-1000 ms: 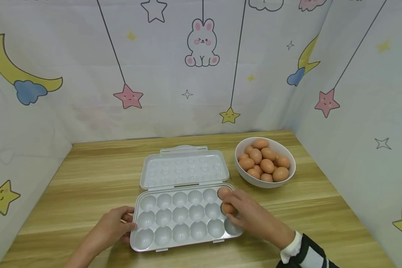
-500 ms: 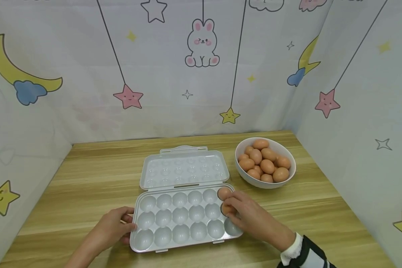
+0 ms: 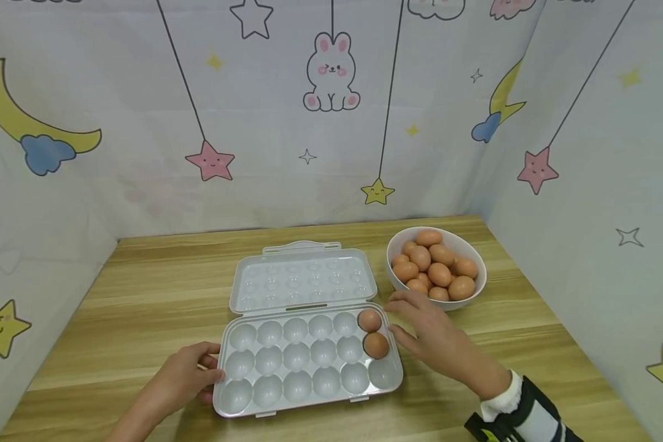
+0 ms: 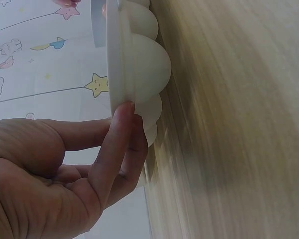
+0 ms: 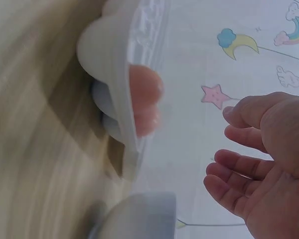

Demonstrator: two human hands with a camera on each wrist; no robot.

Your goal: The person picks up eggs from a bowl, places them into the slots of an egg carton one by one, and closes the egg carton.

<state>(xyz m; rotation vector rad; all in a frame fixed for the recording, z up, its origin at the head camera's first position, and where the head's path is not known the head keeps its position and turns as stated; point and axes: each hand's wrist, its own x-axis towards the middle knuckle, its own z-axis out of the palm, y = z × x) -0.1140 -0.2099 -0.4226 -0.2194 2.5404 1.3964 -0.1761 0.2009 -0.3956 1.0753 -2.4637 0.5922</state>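
Head view: a yellowish-brown, wood-grained bench (image 3: pixel 160 288) is running back to a white fabric backdrop (image 3: pixel 254 104), with a printed white left hanging (image 3: pixel 44 233) and a matching right hanging (image 3: pixel 597 205) enclosing its sides. On the cloth, a pink-cheeked cartoon rabbit (image 3: pixel 332 73) is sitting among motifs such as a pink star (image 3: pixel 210 161) and a yellow crescent moon (image 3: pixel 5 107). Streaks of grain are running from side to side across the bench.

Toward the front, a white plastic egg tray (image 3: pixel 296 355) with three rows of round cups is resting, its shallow, dimpled pale plastic lid (image 3: pixel 304 282) lying folded back toward the backdrop. A smooth brown egg (image 3: pixel 369 320) is sitting in the far right cup, and a second brown egg (image 3: pixel 376 345) in the middle cup before it. Near the bench's far right corner, a round white bowl (image 3: pixel 463 243) is holding heaped brown eggs (image 3: pixel 439 274).

The left hand (image 3: pixel 185 372) is pinching the tray's left rim, its grip set between thumb and fingertips. The right hand (image 3: pixel 433 334), wearing a black-and-white sleeve (image 3: pixel 536 420) with a fluffy white cuff (image 3: pixel 503 402), is hovering beside the tray's right edge, its grip loose and fingers parted.
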